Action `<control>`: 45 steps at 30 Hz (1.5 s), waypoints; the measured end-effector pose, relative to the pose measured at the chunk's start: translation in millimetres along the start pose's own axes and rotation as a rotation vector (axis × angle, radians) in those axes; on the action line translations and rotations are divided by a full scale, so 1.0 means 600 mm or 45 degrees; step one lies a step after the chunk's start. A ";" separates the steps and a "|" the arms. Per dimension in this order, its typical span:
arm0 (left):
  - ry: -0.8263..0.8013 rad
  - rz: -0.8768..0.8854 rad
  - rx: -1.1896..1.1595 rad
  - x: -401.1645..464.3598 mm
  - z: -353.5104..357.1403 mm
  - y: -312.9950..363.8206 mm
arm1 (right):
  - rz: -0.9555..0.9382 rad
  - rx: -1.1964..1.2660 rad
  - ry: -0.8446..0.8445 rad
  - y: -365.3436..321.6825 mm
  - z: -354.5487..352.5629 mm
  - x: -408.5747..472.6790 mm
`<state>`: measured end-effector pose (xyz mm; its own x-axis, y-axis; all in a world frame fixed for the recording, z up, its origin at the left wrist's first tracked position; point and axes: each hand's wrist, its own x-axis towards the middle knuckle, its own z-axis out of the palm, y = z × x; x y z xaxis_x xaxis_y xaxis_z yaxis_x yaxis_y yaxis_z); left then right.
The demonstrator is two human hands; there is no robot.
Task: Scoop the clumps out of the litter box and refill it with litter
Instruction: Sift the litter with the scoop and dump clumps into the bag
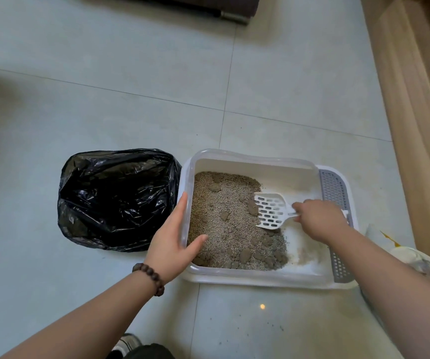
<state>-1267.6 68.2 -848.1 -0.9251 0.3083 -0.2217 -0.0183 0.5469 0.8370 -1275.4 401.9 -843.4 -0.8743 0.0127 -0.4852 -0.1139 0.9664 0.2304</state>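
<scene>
A white litter box (255,161) with a clear rim sits on the tiled floor. Grey litter (232,224) with several brown clumps (245,255) is heaped toward its left side; the right part of the bottom is bare white. My right hand (317,221) grips the handle of a white slotted scoop (271,211), whose blade lies at the litter's right edge beside a clump. My left hand (172,239) holds the box's left wall, thumb inside over the litter, fingers outside.
An open black rubbish bag (115,198) stands right against the box's left side. A grey perforated step (335,193) runs along the box's right edge. A plastic bag (416,257) lies at the right, by a wooden cabinet (411,99). Dark furniture (182,3) stands far back.
</scene>
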 end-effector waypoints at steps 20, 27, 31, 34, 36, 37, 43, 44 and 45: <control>0.039 -0.032 -0.033 0.020 0.008 0.012 | 0.262 0.877 0.122 -0.125 -0.008 0.018; 0.031 -0.055 -0.057 0.018 0.006 0.014 | 0.241 0.618 0.070 -0.085 0.006 -0.036; 0.038 -0.056 -0.048 0.017 0.005 0.014 | 0.243 0.634 0.026 -0.082 0.006 -0.045; 0.038 -0.064 -0.039 0.017 0.005 0.015 | 0.247 0.660 0.046 -0.081 0.001 -0.044; 0.035 -0.074 -0.035 0.016 0.005 0.018 | 0.219 0.575 0.072 -0.080 -0.002 -0.043; 0.032 -0.073 -0.039 0.015 0.005 0.019 | 0.181 0.505 0.063 -0.079 -0.003 -0.042; 0.034 -0.063 -0.046 0.018 0.006 0.016 | 0.263 0.589 0.057 -0.062 0.001 -0.032; 0.033 -0.061 -0.044 0.017 0.006 0.016 | 0.274 0.596 0.056 -0.057 0.000 -0.030; 0.032 -0.059 -0.041 0.017 0.006 0.017 | 0.299 0.612 0.059 -0.051 -0.004 -0.028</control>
<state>-1275.9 79.6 -843.8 -0.9321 0.2638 -0.2482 -0.0728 0.5348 0.8419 -1258.3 371.4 -840.6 -0.8714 0.2421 -0.4266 0.3068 0.9476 -0.0888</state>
